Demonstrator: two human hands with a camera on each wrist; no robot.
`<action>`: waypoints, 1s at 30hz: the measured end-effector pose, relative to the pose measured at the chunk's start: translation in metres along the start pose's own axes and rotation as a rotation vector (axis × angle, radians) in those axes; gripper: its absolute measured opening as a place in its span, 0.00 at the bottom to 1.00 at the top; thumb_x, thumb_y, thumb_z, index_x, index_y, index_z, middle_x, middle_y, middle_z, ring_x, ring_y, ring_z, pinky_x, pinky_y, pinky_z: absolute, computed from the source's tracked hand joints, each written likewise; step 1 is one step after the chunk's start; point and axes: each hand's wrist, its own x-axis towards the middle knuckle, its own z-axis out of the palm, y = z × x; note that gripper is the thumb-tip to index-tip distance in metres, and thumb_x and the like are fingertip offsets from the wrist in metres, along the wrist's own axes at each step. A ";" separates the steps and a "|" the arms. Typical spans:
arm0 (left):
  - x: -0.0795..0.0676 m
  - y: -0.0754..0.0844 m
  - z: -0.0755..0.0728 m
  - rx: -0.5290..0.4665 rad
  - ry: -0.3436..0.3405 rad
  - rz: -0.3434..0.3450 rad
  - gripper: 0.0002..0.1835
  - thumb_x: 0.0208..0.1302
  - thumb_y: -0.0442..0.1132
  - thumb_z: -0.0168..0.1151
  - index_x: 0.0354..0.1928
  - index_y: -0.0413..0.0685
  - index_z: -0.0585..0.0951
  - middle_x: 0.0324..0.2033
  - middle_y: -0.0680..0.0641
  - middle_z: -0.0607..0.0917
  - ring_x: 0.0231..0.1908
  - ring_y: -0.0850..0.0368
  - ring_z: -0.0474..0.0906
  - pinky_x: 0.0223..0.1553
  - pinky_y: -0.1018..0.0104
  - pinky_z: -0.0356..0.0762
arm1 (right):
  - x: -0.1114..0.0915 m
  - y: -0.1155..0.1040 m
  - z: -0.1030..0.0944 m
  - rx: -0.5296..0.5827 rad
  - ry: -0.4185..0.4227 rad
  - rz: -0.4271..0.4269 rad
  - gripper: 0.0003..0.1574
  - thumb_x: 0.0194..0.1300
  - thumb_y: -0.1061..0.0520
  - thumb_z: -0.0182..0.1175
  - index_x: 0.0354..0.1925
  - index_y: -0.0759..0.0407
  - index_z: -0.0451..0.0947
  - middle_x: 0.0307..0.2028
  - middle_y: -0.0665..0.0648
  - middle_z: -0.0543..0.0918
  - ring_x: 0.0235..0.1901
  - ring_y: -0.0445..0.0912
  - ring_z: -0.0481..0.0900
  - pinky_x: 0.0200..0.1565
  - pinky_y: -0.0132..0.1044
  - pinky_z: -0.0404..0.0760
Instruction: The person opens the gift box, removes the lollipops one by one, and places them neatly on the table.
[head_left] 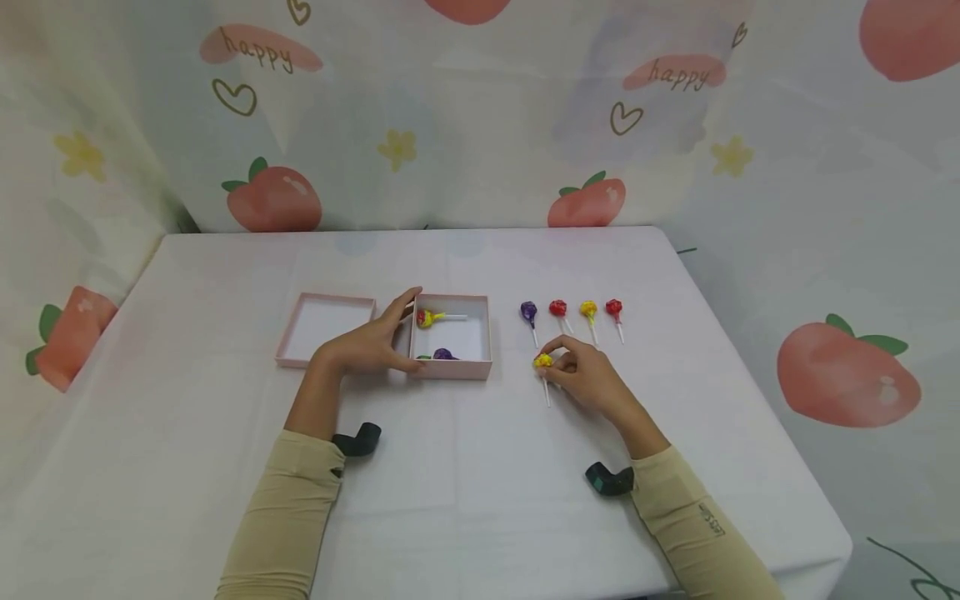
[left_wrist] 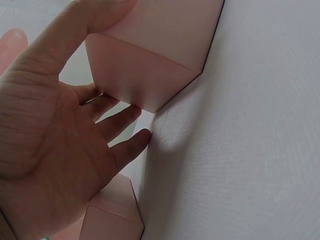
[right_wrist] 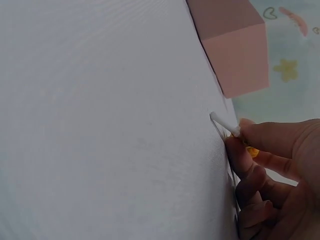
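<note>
My left hand (head_left: 367, 343) holds the left side of a pink open box (head_left: 459, 370), with the thumb at its front and a finger at the far corner. Inside the box lie a yellow-and-red lollipop (head_left: 431, 318) and a purple lollipop (head_left: 444, 354); a bit of green shows beside the purple one. Between thumb and fingers my right hand (head_left: 587, 375) pinches a yellow lollipop (head_left: 543, 361) by its wrapped head, right of the box. Its white stick (right_wrist: 224, 122) points toward the box in the right wrist view.
Behind the right hand lies a row: a purple lollipop (head_left: 528, 312), a red one (head_left: 558, 308), a yellow one (head_left: 588, 309) and another red one (head_left: 614, 307). The pink box lid (head_left: 291, 363) lies left of the box on the white-covered table (head_left: 450, 500).
</note>
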 end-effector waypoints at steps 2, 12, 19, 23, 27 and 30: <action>0.000 0.000 0.000 -0.003 0.001 0.001 0.69 0.54 0.44 0.82 0.83 0.60 0.38 0.81 0.44 0.47 0.80 0.48 0.42 0.75 0.43 0.41 | 0.000 0.001 0.000 0.000 0.001 -0.007 0.17 0.69 0.55 0.70 0.53 0.54 0.79 0.32 0.52 0.86 0.35 0.49 0.79 0.40 0.44 0.76; -0.001 0.002 0.001 0.014 0.004 -0.003 0.70 0.53 0.46 0.83 0.84 0.59 0.38 0.81 0.44 0.47 0.80 0.47 0.42 0.75 0.42 0.40 | -0.001 0.001 -0.001 -0.008 0.005 -0.005 0.17 0.69 0.55 0.70 0.54 0.54 0.80 0.34 0.53 0.85 0.34 0.49 0.78 0.40 0.44 0.76; 0.000 0.003 0.001 0.009 -0.003 0.008 0.70 0.53 0.45 0.83 0.84 0.58 0.38 0.81 0.44 0.46 0.80 0.47 0.42 0.75 0.42 0.41 | -0.002 0.002 -0.002 -0.016 0.006 0.003 0.18 0.69 0.54 0.70 0.55 0.54 0.80 0.34 0.52 0.86 0.35 0.48 0.79 0.40 0.44 0.76; 0.001 0.003 0.002 0.012 -0.003 0.004 0.70 0.53 0.45 0.83 0.84 0.57 0.38 0.82 0.44 0.45 0.80 0.47 0.42 0.75 0.43 0.41 | -0.003 0.003 -0.002 -0.016 0.012 -0.003 0.18 0.69 0.54 0.70 0.55 0.54 0.80 0.34 0.52 0.86 0.34 0.48 0.79 0.40 0.44 0.76; 0.001 0.002 0.002 0.024 0.005 -0.008 0.70 0.52 0.47 0.83 0.84 0.58 0.38 0.81 0.44 0.46 0.80 0.47 0.42 0.75 0.42 0.41 | -0.003 0.004 -0.003 -0.025 0.012 -0.003 0.20 0.69 0.54 0.70 0.57 0.54 0.79 0.35 0.53 0.87 0.35 0.49 0.80 0.41 0.44 0.77; 0.001 0.001 0.001 0.029 0.007 -0.012 0.70 0.52 0.48 0.83 0.84 0.59 0.38 0.81 0.44 0.47 0.80 0.47 0.43 0.75 0.42 0.42 | -0.004 0.004 -0.005 -0.037 0.013 0.015 0.22 0.70 0.54 0.70 0.59 0.54 0.78 0.36 0.53 0.87 0.37 0.50 0.81 0.41 0.44 0.79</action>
